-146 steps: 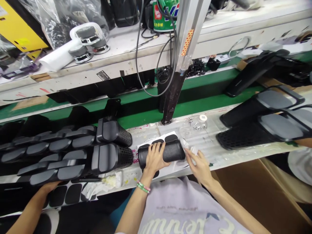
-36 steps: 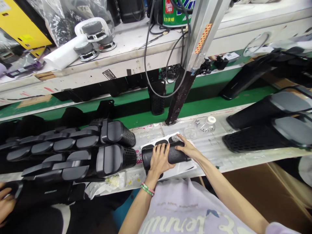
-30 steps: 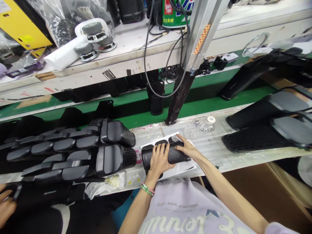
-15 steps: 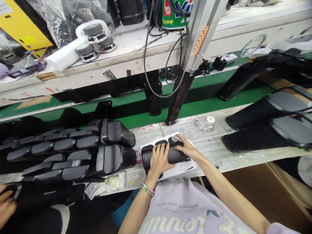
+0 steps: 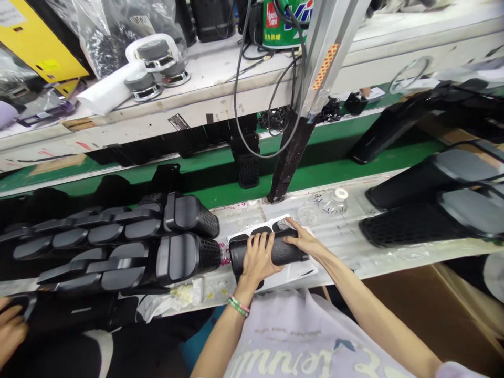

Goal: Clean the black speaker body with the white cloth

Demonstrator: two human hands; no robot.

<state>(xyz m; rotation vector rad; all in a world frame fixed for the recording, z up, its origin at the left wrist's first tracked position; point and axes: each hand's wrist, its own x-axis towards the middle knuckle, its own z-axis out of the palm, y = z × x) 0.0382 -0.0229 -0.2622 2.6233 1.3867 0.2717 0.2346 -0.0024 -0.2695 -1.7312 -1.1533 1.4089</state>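
A black cylindrical housing [image 5: 282,251] lies on its side on a white sheet [image 5: 271,279] at the table's front edge. My left hand [image 5: 260,258] grips its left half from above, fingers bent over the top. At its right end my right hand [image 5: 306,242] holds it, thumb on the near side and fingers reaching to the far side beside a small crumpled light piece. Dark oval pads [image 5: 260,231] show on the sheet behind the housing. What lies under both palms is hidden.
Several black speakers [image 5: 188,258] stand at left, two more [image 5: 417,223] at right. A clear bottle [image 5: 334,202] lies behind my right hand. A metal post [image 5: 293,152] with hanging cables rises behind. Another person's hand [image 5: 11,328] holds a black speaker at far left.
Both my hands keep their grip on the housing, with almost no shift. At far left the other person's hand has moved slightly.
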